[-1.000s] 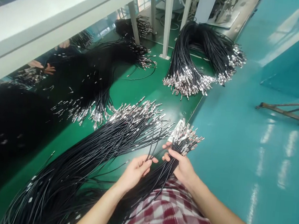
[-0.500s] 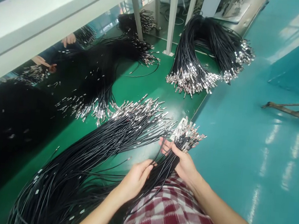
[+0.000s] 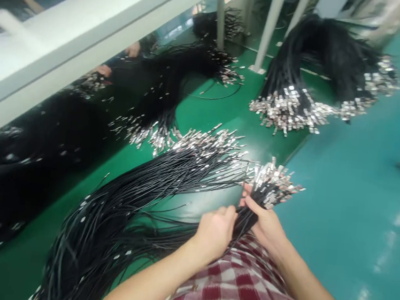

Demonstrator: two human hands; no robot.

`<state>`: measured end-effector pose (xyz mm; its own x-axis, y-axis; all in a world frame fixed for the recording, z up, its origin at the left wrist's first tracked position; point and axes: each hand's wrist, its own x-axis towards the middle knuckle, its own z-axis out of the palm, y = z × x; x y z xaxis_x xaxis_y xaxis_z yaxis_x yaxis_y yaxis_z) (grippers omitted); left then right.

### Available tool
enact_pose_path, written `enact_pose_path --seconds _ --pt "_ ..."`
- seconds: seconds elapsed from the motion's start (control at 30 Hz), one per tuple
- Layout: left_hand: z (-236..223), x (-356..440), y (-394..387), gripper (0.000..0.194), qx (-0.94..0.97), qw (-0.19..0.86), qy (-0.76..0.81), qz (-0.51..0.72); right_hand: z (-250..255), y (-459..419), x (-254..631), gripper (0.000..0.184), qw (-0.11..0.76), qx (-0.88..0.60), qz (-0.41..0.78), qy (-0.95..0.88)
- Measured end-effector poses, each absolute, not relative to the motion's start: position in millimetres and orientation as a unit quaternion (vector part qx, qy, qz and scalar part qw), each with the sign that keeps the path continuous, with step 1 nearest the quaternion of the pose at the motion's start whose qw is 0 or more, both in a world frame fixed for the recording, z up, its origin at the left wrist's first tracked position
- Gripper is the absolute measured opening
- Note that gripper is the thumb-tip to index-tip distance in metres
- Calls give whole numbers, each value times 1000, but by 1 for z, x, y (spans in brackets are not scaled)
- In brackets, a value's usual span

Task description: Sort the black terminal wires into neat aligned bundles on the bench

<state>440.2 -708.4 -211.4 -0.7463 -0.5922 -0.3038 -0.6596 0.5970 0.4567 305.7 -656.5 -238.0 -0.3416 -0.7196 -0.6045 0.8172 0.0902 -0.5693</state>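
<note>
A bunch of black cables with silvery metal ends (image 3: 276,183) runs across my lap. My right hand (image 3: 265,222) holds it just below the metal ends, thumb on top and fingers around the far side. Close beside it, my left hand (image 3: 216,229) is closed at the bunch, its fingers curled over the cables; its fingertips are partly hidden. Left of my hands lies a larger spread of black cables (image 3: 140,186) with metal tips fanned toward the upper right. The cables in the bunch trail back into this pile at lower left.
Another cable bundle (image 3: 318,53) lies bent in an arch at the back right. More cables (image 3: 163,90) lie under a pale table rail (image 3: 101,32), near a table leg (image 3: 271,29). Another person's hand (image 3: 133,49) shows past the rail. The floor (image 3: 352,183) is blue-green.
The view has swung left, so everything sits further right. My left hand has moved up against the bunch and turned its back upward, near my right hand, which keeps its hold.
</note>
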Motion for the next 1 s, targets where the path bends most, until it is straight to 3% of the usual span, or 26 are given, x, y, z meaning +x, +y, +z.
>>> enact_pose_path --seconds 0.23,0.4,0.47,0.53,0.63,0.8,0.93,1.0 --pt "-221 449 -684 28 -306 34 932 191 -248 -650 302 33 617 9 -602 508" --pt "-220 472 -710 40 -318 -48 897 302 -241 -645 308 43 610 9 -623 490" --pt "-226 510 -734 45 -347 -12 865 361 -234 -647 308 41 626 -10 -622 472" --pt "-235 562 -749 48 -431 96 812 382 -226 -653 308 39 639 -25 -616 459" --pt "-252 634 -730 50 -541 216 747 319 -218 -665 310 40 643 -39 -625 441" --pt "-264 657 -672 30 -591 155 759 225 -228 -673 311 41 637 9 -626 449" --pt "-261 625 -721 23 -577 96 800 138 -240 -666 305 39 623 35 -633 457" --pt "-264 611 -760 34 -577 110 805 80 -240 -662 304 37 618 25 -639 458"
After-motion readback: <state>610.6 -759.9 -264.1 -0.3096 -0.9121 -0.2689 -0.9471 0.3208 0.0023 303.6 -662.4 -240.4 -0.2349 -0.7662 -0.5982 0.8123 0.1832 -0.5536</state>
